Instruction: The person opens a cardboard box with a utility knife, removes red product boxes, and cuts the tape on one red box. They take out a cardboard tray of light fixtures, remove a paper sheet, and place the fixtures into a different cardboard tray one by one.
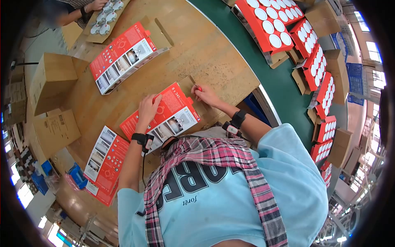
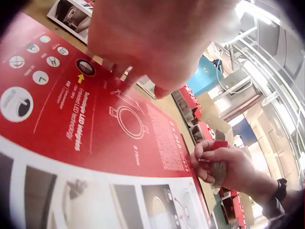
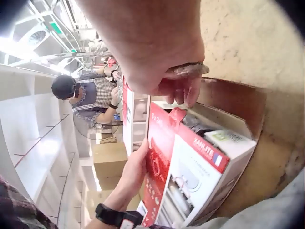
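Red and white printed card covers the carton [image 1: 164, 109], which lies on the bench [image 1: 214, 53] in front of the person. The left grip [image 1: 147, 109] rests on its red panel with the fingers extended, away from the open end. Just beyond that end, by the raised brown flap [image 3: 233, 102], the right grip [image 1: 207, 94] is curled round a small red-and-grey object [image 3: 188, 70], too blurred to identify. A similar carton [image 1: 123, 57] lies farther across the bench, and stacked cartons [image 1: 105, 160] sit to the left.
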`<state>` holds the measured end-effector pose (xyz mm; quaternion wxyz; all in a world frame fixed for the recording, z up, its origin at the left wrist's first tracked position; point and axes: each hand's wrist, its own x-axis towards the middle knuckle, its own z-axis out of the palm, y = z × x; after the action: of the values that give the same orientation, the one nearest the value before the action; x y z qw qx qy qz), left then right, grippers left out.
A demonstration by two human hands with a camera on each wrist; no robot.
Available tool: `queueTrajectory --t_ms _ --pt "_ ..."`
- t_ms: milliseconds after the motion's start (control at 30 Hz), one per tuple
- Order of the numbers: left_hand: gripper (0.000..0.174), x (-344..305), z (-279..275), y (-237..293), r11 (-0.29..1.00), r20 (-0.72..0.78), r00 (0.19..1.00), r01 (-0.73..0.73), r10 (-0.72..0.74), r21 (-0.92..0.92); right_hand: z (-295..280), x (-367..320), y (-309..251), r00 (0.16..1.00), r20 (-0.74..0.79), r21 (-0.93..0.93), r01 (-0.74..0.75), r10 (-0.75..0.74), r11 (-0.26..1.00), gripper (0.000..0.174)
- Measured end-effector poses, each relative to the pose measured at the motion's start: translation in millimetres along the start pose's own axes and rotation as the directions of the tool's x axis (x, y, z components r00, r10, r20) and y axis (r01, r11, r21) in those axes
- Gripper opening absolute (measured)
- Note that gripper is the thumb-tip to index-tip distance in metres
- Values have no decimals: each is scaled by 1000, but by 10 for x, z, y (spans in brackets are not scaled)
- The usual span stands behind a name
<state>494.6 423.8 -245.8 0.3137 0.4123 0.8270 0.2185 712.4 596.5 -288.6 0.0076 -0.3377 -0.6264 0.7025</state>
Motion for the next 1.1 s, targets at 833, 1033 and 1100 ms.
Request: queueTrajectory --t_ms 833,1033,1100 --pt "36 14 -234 8 971 312 949 101 -30 -214 115 -272 -209 937 -290 -600 -20 -194 800 29" --pt "55 179 -158 -71 981 341 938 121 -64 -148 149 -161 -305 967 -180 -675 11 -179 738 24" --pt "59 163 -180 255 989 164 976 -145 142 8 206 -123 -238 960 -208 -643 9 -185 766 20"
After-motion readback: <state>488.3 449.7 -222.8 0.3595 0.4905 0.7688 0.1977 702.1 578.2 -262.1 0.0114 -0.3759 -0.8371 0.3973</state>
